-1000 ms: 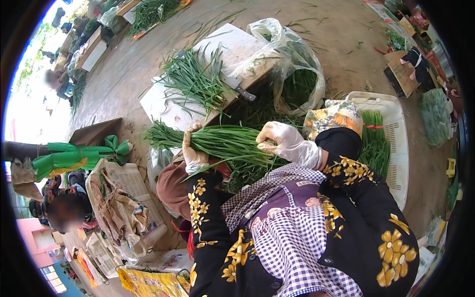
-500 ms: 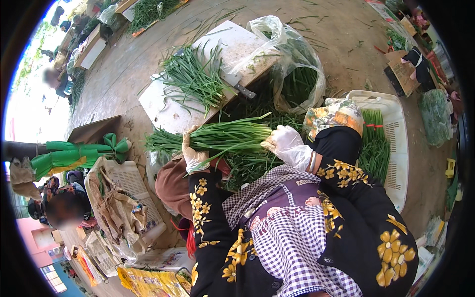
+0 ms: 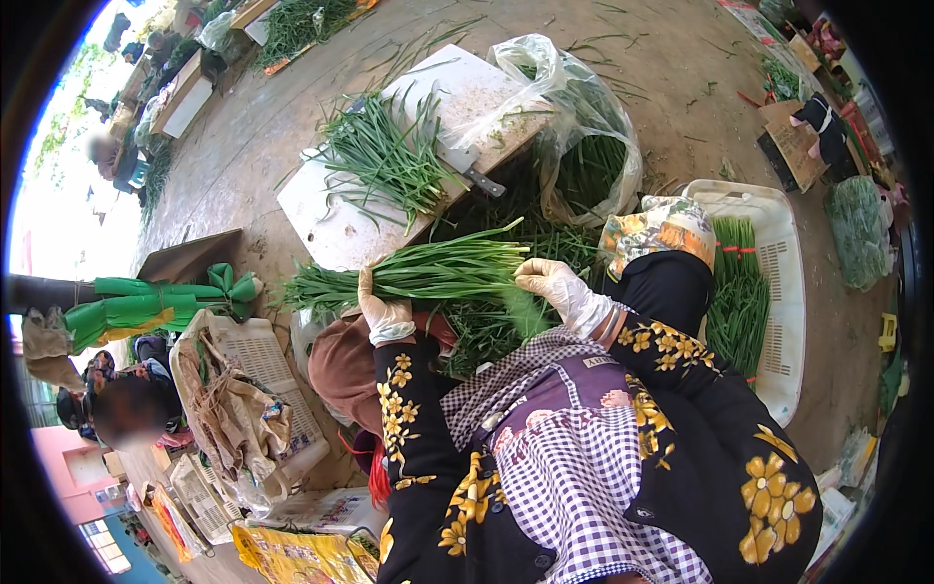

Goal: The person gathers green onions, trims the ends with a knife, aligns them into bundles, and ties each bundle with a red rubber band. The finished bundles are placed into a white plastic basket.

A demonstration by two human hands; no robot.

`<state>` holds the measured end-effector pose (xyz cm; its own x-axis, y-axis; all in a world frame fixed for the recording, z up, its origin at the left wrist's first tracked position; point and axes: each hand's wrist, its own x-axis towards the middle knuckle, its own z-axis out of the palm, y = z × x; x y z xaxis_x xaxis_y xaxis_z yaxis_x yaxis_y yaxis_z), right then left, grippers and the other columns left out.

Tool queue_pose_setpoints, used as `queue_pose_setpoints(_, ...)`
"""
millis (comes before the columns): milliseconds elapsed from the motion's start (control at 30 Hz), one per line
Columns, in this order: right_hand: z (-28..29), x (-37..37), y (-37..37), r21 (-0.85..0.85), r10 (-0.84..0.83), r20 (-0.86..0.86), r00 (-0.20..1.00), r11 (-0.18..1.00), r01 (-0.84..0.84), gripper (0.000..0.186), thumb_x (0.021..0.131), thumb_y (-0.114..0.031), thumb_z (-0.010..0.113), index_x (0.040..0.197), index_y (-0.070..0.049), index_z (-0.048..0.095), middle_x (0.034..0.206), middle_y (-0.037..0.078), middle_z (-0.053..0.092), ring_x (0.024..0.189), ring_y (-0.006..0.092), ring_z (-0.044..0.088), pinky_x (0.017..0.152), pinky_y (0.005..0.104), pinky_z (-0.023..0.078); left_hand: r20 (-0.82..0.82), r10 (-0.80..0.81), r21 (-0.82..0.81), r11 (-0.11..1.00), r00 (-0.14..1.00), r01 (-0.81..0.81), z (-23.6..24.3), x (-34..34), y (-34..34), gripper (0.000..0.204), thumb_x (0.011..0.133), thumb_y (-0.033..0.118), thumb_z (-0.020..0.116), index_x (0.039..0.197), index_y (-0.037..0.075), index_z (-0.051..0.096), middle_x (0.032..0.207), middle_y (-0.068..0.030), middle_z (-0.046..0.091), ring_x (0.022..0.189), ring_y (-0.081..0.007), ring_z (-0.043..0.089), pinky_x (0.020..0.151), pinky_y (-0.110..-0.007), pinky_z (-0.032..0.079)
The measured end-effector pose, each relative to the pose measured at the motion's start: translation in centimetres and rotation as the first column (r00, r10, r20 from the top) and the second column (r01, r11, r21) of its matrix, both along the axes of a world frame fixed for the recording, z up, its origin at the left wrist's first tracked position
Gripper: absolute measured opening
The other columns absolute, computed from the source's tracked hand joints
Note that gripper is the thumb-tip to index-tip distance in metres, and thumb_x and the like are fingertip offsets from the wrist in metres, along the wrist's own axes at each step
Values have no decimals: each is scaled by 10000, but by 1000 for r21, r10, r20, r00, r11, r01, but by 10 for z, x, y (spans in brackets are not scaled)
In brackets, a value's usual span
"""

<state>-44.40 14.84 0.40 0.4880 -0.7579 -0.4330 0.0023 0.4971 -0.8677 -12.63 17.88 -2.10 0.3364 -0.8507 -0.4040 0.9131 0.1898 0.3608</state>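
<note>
My left hand (image 3: 382,310), in a pale glove, is closed round a long bunch of green chive-like leaves (image 3: 428,268), pale stem ends to the right. My gloved right hand (image 3: 562,290) is closed with fingertips pinched just beside those stem ends; a blurred green streak hangs below them, and what they hold is unclear. Above the bunch, a white board (image 3: 321,224) carries loose leaves (image 3: 384,161) and a knife (image 3: 484,183). Beneath my hands, a darker heap of greens (image 3: 486,336) lies above my checked apron.
A white crate (image 3: 783,292) of banded bundles stands right; a clear bag (image 3: 608,97) of greens behind. Left are a crate with sacking (image 3: 233,389) and a green wrapped bundle (image 3: 146,307). People (image 3: 131,409) (image 3: 102,151), blurred, sit at left and far back. Loose greens (image 3: 306,24) lie farther off.
My right hand has shifted a little at the stem ends, its fingers now pinched higher than half a second ago, with blurred green appearing below them. My left hand keeps hold of the bunch.
</note>
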Motion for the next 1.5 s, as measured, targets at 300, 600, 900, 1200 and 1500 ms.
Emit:
queue_pose_setpoints(300,6,-67,-37,-328,440,-457,773,725,-606,166,842,-195,676,913,-45,663,828,43,632,820,130,597,709,276,478,-66,48,-67,996,997,-53,-10,19,-1,309,924,262,529,993,-27,617,1013,-185,664,947,-350,638,872,-515,542)
queue_pose_setpoints(600,68,-20,-62,-872,-345,-487,802,239,-427,559,873,-349,625,1340,-86,467,1307,213,509,1150,377,532,970,416,448,-9,36,-17,999,999,-36,13,6,-8,289,923,234,557,980,-45,607,948,-179,669,863,-322,656,814,-485,568)
queue_pose_setpoints(900,30,-26,-88,-696,-212,-716,665,142,-704,110,798,-200,599,798,-102,649,818,72,602,812,280,603,724,384,496,-59,79,14,997,995,-78,29,18,2,297,904,245,582,994,-36,617,945,-161,676,828,-297,662,752,-441,592)
queue_pose_setpoints(1200,87,-28,-35,-833,-26,-432,902,394,-388,203,849,-239,653,997,-115,714,977,90,698,885,272,645,776,386,520,-122,117,86,991,986,-107,27,41,8,228,882,248,601,927,27,639,946,-116,684,853,-296,665,779,-474,585)
queue_pose_setpoints(1500,52,29,-14,-812,-140,-383,913,521,-261,244,733,-188,767,926,-80,664,875,74,621,843,254,597,759,359,496,-30,66,184,981,997,-60,10,27,-6,233,895,233,560,894,14,641,920,-140,674,874,-313,641,844,-487,541)
